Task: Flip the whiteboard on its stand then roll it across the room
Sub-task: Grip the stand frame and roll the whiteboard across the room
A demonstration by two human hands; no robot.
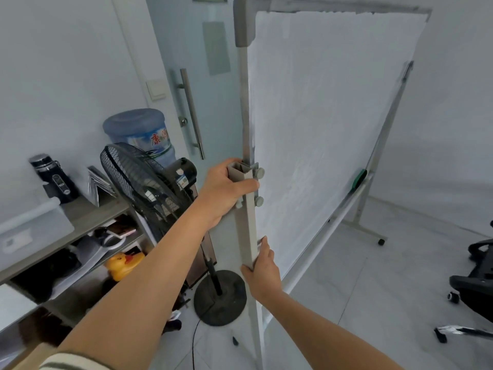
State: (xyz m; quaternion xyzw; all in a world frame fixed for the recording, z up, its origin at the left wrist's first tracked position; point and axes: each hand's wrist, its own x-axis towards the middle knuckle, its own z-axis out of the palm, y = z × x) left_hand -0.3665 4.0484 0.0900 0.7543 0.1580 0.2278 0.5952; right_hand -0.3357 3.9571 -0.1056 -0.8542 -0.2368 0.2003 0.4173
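A large whiteboard (325, 124) stands upright in its grey wheeled stand, seen at a slant from its left end. The near upright post (249, 222) of the stand runs down the middle of the view. My left hand (225, 192) is wrapped around the top of the post's square lower sleeve, beside two round clamp knobs (259, 186). My right hand (262, 268) grips the same sleeve lower down, fingers around its edge. A green eraser (358, 178) rests on the pen tray (344, 206) along the board's lower edge. The far leg ends in a caster (381, 241).
A black pedestal fan (144, 180) with a round base (220, 297) stands just left of the post. Behind it are a blue water bottle (138, 132), a frosted glass door (192, 76) and a low shelf (88, 217). A black office chair (474, 279) sits at the right on the tiled floor.
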